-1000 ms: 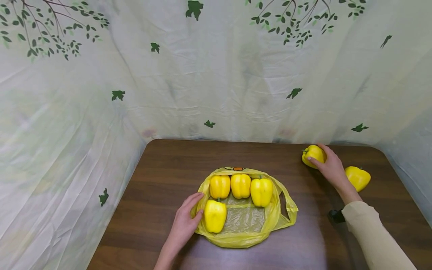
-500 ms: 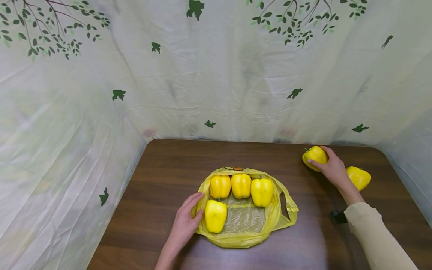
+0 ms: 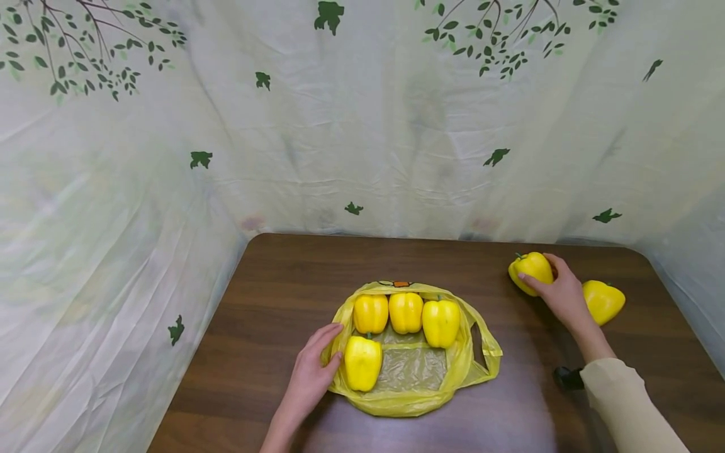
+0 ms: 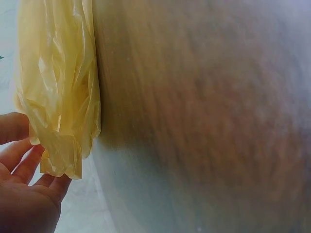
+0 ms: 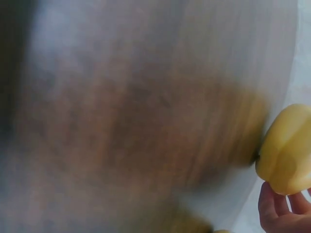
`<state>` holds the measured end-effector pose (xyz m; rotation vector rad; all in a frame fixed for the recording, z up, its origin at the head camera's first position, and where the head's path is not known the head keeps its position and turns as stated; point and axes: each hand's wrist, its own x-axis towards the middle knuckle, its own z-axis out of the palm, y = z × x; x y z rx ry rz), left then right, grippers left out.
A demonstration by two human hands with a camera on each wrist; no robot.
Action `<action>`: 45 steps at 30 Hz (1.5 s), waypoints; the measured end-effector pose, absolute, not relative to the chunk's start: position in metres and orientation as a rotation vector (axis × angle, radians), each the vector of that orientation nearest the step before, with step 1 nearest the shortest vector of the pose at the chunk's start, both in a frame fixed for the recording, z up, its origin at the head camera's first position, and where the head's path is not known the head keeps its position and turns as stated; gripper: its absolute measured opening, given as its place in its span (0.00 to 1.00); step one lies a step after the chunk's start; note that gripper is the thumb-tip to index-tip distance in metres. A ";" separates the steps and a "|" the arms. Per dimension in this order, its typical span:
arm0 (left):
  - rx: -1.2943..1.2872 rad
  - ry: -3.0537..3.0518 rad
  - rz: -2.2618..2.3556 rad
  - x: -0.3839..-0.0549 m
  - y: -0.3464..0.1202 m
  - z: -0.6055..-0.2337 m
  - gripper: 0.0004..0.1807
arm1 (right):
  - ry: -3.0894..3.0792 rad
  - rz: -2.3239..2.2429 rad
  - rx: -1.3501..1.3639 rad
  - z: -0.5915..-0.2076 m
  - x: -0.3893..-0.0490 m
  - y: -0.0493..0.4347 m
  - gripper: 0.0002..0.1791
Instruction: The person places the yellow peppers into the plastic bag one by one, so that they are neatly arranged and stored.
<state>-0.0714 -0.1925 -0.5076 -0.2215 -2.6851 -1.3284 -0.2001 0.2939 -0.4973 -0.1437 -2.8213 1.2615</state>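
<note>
On the table lies an open yellow plastic bag [image 3: 404, 402] with bell peppers in it. Three stand along its far side, among them a middle pepper [image 3: 405, 313]; another pepper [image 3: 363, 363] sits at the near left. My left hand [image 3: 310, 363] holds the bag's left edge, and the left wrist view has thumb and fingers about the gathered plastic [image 4: 60, 150]. At the far right, my right hand [image 3: 561, 292] grips a yellow bell pepper [image 3: 531, 273] between thumb and fingers, its green stem facing left. That pepper [image 5: 286, 150] also shows in the right wrist view.
One more yellow pepper [image 3: 603, 302] lies on the table just right of my right wrist. A black strap-like piece [image 3: 568, 378] shows by the right sleeve. Behind the brown wooden table [image 3: 272, 277] hangs a pale curtain [image 3: 385, 138] with leaf prints.
My right hand, gripping the pepper, has moved slightly nearer and to the right. The left hand and the bag stay where they were.
</note>
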 end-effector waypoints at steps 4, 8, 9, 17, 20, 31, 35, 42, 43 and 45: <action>-0.220 -2.682 -1.328 -0.072 -0.192 -0.508 0.27 | -2.790 1.287 -0.164 -0.498 -0.195 0.293 0.51; -0.216 -2.683 -1.330 -0.071 -0.192 -0.508 0.27 | -2.765 1.317 -0.196 -0.497 -0.189 0.291 0.52; -0.215 -2.684 -1.331 -0.071 -0.192 -0.508 0.27 | -2.757 1.327 -0.200 -0.497 -0.188 0.290 0.52; -0.215 -2.685 -1.334 -0.072 -0.193 -0.508 0.27 | -2.716 1.368 -0.218 -0.494 -0.173 0.281 0.52; -0.219 -2.681 -1.341 -0.071 -0.193 -0.509 0.27 | -2.717 1.364 -0.214 -0.494 -0.167 0.276 0.52; -0.225 -2.665 -1.349 -0.071 -0.193 -0.512 0.27 | -2.690 1.369 -0.148 -0.493 -0.149 0.264 0.50; -0.225 -2.662 -1.357 -0.071 -0.193 -0.512 0.27 | -2.679 1.383 -0.135 -0.492 -0.145 0.261 0.49; -0.233 -2.665 -1.352 -0.072 -0.193 -0.512 0.28 | -2.674 1.369 -0.133 -0.489 -0.138 0.255 0.48; -0.233 -2.666 -1.352 -0.072 -0.193 -0.512 0.28 | -2.673 1.367 -0.132 -0.489 -0.137 0.254 0.48; -0.234 -2.668 -1.350 -0.072 -0.192 -0.512 0.27 | -2.671 1.370 -0.130 -0.489 -0.135 0.252 0.48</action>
